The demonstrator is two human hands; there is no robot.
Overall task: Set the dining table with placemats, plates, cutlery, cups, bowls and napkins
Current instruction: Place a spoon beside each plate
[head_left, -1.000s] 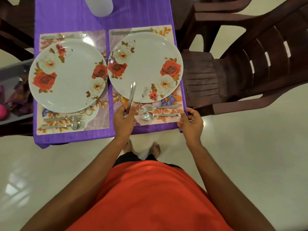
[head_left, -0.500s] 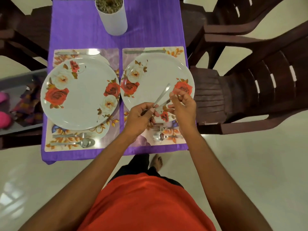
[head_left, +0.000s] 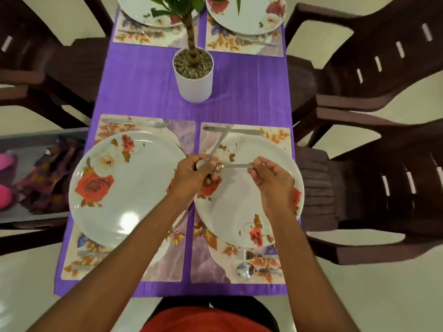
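Two utensils were held over the near-right plate [head_left: 239, 212]. The angled utensil [head_left: 219, 142] was gripped at its head by the left hand [head_left: 191, 173], handle pointed away toward the knife [head_left: 239, 131]. The crosswise utensil [head_left: 236, 166] ran left-right, handle end pinched by the right hand [head_left: 273, 180].

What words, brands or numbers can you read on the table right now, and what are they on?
No readable text anywhere in the head view.
The plates carry rose prints only.
The placemats carry leaf patterns only.
The white plant pot is plain.
The cutlery held by the left hand and right hand is too small and blurred to show any stamp.
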